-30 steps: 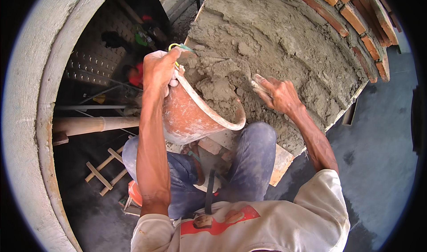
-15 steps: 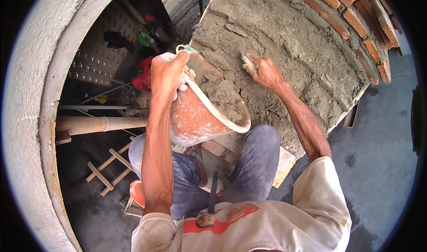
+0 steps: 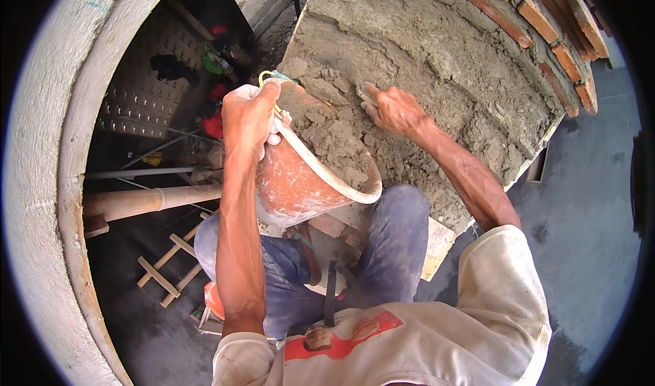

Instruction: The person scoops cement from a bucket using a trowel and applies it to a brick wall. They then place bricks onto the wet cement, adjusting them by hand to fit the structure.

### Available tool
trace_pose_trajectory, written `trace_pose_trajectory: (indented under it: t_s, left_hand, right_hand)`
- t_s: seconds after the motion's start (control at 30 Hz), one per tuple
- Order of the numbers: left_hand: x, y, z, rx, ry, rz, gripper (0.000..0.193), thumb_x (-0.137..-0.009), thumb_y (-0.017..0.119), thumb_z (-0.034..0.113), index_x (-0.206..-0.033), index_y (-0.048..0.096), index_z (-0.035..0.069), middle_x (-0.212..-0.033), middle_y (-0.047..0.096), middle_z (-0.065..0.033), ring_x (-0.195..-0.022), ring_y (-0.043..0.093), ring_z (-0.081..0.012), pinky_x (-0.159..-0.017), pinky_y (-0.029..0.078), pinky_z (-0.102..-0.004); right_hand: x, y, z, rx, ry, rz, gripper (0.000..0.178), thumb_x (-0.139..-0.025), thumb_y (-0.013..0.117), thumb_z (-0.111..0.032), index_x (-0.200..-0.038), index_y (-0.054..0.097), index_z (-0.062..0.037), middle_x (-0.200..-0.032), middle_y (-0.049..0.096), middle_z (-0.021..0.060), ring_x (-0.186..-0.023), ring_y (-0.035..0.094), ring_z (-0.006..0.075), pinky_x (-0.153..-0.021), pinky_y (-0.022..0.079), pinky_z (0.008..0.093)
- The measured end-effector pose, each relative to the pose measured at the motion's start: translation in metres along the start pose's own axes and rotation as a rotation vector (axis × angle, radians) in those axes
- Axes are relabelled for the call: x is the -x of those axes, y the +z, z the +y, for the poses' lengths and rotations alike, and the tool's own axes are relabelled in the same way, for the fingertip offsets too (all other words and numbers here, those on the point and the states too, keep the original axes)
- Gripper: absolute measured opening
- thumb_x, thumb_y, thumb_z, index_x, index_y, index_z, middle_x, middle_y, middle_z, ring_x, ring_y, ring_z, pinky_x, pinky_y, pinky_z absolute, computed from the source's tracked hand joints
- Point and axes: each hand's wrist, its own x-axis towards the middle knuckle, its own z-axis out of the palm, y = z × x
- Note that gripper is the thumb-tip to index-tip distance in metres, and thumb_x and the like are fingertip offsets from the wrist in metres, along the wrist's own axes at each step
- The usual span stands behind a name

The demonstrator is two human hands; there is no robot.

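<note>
My left hand [image 3: 249,116] is closed on the rim of an orange-brown bucket [image 3: 300,181], near its yellow and green handle tie. The bucket is tilted, its mouth turned toward the right, and grey mortar [image 3: 334,140] lies inside and at its lip. To the right of the bucket, my right hand [image 3: 396,108] is closed round a pale, mortar-smeared handle, apparently a trowel [image 3: 368,91]. Its blade cannot be made out against the mortar. Under that hand spreads a thick, rough mortar bed [image 3: 437,58] on a sloping, curved surface.
Rows of red bricks [image 3: 539,19] line the far right. A curved concrete edge [image 3: 75,147] runs down the left. Beneath are a bamboo pole [image 3: 157,200], a wooden ladder [image 3: 167,266] and an orange container [image 3: 213,300]. A grey floor [image 3: 580,202] lies far below on the right.
My right hand has moved slightly left, toward the bucket's mouth, with the trowel in it. My left hand keeps its hold on the bucket, and the whole view has shifted a little.
</note>
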Motion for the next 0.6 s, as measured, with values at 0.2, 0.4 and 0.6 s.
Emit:
trace_pose_trajectory:
  t_s: [0.2, 0.4, 0.6]
  left_hand:
    - [-0.002, 0.000, -0.012, 0.050, 0.009, 0.006, 0.029, -0.097, 0.074, 0.024, -0.084, 0.067, -0.001, -0.062, 0.061, -0.0052, -0.041, 0.051, -0.0113, -0.036, 0.036, -0.0278]
    - [-0.010, -0.003, -0.026, 0.087, 0.044, -0.064, 0.025, -0.097, 0.075, 0.021, -0.089, 0.067, -0.001, -0.064, 0.058, -0.0003, -0.044, 0.049, -0.0085, -0.041, 0.034, -0.0254]
    - [0.004, -0.002, -0.018, 0.051, 0.049, -0.031, 0.024, -0.099, 0.073, 0.022, -0.089, 0.063, 0.004, -0.063, 0.053, 0.0028, -0.042, 0.044, -0.0067, -0.038, 0.033, -0.0247]
  right_hand:
    - [0.094, 0.006, -0.028, -0.114, -0.020, -0.083, 0.048, -0.104, 0.062, -0.031, -0.146, 0.058, -0.0065, -0.080, 0.073, 0.0256, -0.074, 0.073, 0.0452, -0.064, 0.059, 0.0555]
    - [0.260, 0.007, 0.017, -0.613, 0.469, 0.073, 0.052, -0.107, 0.058, -0.034, -0.148, 0.055, -0.0024, -0.089, 0.072, 0.0245, -0.068, 0.070, 0.0359, -0.074, 0.058, 0.0517]
    - [0.406, 0.033, -0.027, -1.434, 1.142, 0.285, 0.041, -0.106, 0.062, -0.029, -0.136, 0.061, -0.0014, -0.067, 0.055, 0.0003, -0.044, 0.048, 0.0098, -0.040, 0.041, 0.0290]
